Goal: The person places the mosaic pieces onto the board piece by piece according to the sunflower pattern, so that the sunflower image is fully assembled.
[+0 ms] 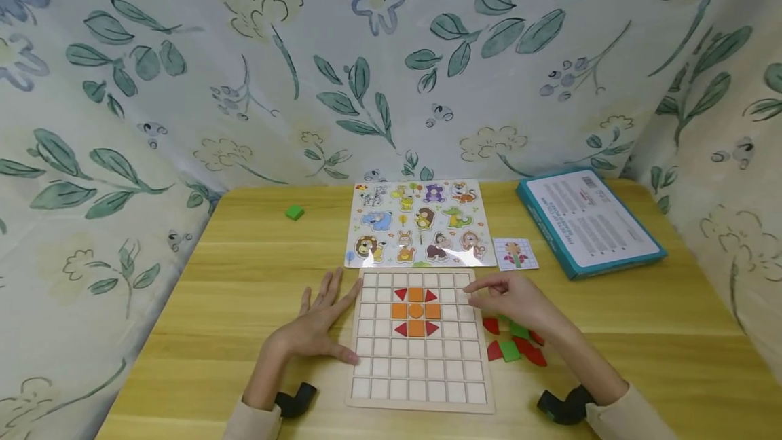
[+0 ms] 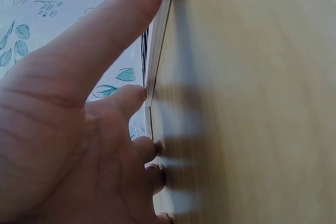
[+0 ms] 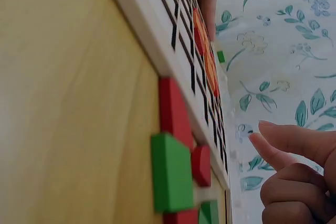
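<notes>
A pale wooden grid board lies before me. Near its upper middle, orange squares surround an orange round piece, with red triangles at the corners. My left hand has its fingers spread on the table, thumb and index finger touching the board's left edge. Over the board's right edge hovers my right hand. Its thumb and index finger point left, tips close together; the other fingers are bent. No piece shows between them. Beneath it are loose red and green pieces, partly hidden by the hand.
An animal picture board lies behind the grid. A small pattern card sits to its right, beside a teal-edged box. One green block lies at the back left. Patterned cloth hangs behind the table.
</notes>
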